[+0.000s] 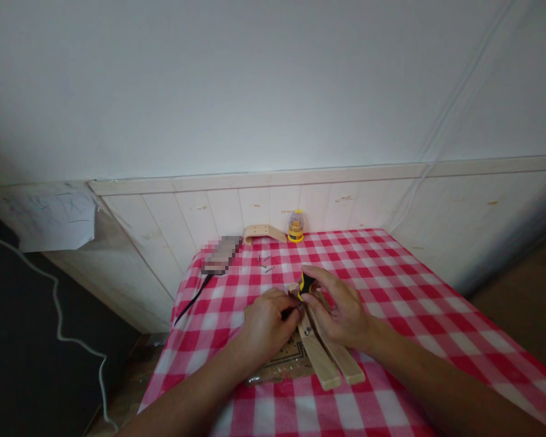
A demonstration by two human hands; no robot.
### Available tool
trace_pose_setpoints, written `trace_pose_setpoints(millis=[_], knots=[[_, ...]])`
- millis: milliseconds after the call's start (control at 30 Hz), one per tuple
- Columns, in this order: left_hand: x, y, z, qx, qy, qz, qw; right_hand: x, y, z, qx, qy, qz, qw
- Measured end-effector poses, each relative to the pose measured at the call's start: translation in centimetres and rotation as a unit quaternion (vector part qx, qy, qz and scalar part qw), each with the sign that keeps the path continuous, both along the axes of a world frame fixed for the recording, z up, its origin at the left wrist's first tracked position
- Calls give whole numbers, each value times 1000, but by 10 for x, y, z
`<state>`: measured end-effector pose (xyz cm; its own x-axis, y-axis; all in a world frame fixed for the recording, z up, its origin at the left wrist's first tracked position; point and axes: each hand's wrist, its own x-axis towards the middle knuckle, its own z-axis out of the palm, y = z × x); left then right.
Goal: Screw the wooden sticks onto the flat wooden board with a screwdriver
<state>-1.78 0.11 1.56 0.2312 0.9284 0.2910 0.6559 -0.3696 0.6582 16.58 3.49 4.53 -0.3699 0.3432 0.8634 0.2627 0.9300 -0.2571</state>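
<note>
My right hand (341, 309) is closed around a small screwdriver (306, 284) with a black and yellow handle, held upright with its lower end over a wooden piece. My left hand (270, 321) is closed beside it, thumb and forefinger together close to the screwdriver's lower end; what they pinch is hidden. Under my hands lie two long pale wooden strips (321, 358), side by side, their near ends towards me. A metal screw (307, 331) shows on the left strip. Beneath them rests a brown printed packet (286, 362) with shiny plastic at its near edge.
A red-and-white checked tablecloth (382, 291) covers the table, which meets a panelled wall. Several loose screws (264, 266) lie behind my hands. Farther back are a curved wooden piece (264, 232), a yellow-capped clear container (295, 226) and a blurred-out flat object (222, 254) with a black strap.
</note>
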Motion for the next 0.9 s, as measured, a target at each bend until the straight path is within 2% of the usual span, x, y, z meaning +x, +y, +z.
trace_pose_setpoints(millis=[700, 900], knots=[[0, -1, 1, -1, 5, 0, 1000, -1, 2, 5, 28, -3, -1, 1000], [1, -2, 3, -2, -8, 2, 1000, 3, -1, 2, 6, -16, 17, 1000]])
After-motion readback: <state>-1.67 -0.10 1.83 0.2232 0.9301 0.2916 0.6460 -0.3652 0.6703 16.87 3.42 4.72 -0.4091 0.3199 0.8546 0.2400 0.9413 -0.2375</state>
